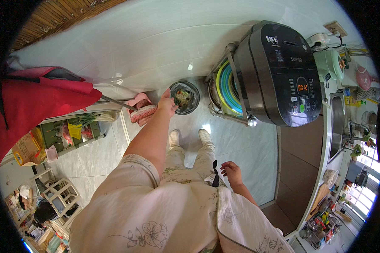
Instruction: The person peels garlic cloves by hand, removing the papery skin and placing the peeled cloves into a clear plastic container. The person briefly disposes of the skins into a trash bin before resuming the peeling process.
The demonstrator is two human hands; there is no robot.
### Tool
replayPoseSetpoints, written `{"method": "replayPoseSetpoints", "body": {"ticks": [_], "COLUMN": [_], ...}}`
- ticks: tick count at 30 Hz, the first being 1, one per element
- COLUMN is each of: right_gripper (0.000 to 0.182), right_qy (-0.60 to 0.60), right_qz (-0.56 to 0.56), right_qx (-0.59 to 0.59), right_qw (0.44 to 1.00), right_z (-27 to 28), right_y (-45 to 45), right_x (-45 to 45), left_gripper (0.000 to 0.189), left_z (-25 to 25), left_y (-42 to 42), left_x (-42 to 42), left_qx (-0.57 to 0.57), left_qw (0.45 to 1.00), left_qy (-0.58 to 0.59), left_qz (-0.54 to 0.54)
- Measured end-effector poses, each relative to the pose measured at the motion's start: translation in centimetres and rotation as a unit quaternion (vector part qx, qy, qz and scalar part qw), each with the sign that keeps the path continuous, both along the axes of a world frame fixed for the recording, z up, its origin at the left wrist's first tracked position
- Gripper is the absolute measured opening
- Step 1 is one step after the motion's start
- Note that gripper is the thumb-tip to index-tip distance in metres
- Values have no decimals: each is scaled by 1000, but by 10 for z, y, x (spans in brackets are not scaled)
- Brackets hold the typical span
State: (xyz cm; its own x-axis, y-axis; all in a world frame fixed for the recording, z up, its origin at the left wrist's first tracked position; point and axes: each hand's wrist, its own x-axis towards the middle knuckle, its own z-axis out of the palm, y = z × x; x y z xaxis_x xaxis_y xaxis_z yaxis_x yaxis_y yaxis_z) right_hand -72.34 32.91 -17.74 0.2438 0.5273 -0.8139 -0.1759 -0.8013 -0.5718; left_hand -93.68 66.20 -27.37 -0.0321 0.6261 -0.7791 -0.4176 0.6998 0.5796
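Observation:
My left hand (168, 103) reaches forward to the left rim of a round dark trash bin (194, 109) on the floor by the wall. A grey liner and food scraps (183, 98) show inside the bin. The fingers are partly hidden, so whether they grip the rim is unclear. Beside that hand, a pink brush head (144, 113) with a long handle rests at a pink dustpan (140, 98). My right hand (231, 172) hangs near my right thigh, fingers loosely curled and apart, holding nothing.
A black Supor rice cooker (280, 72) sits on a metal rack (232, 117) holding coloured basins (229, 87). Red fabric (44, 104) hangs at the left above a green vegetable crate (55, 136). A counter with a sink (336, 125) runs along the right. Light plastic chairs (63, 197) stand lower left.

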Motion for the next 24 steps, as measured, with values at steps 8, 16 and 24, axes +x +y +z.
{"method": "replayPoseSetpoints", "body": {"ticks": [8,16,24], "right_gripper": [22,23,22], "right_qy": [-2,-36,-46], "right_qz": [0,-13,-108], "right_qx": [9,73,107], "right_qw": [1000,997,987], "right_z": [1,7,5], "right_y": [0,7,-31], "right_x": [0,-4,-37], "left_gripper": [17,58,32], "left_z": [-3,104,73], "left_y": [7,-9,5], "left_x": [-11,-5,-30], "left_qx": [-55,56,43], "left_qw": [998,953,953], "left_qy": [-16,123,63], "left_qz": [16,-271,-293]}}
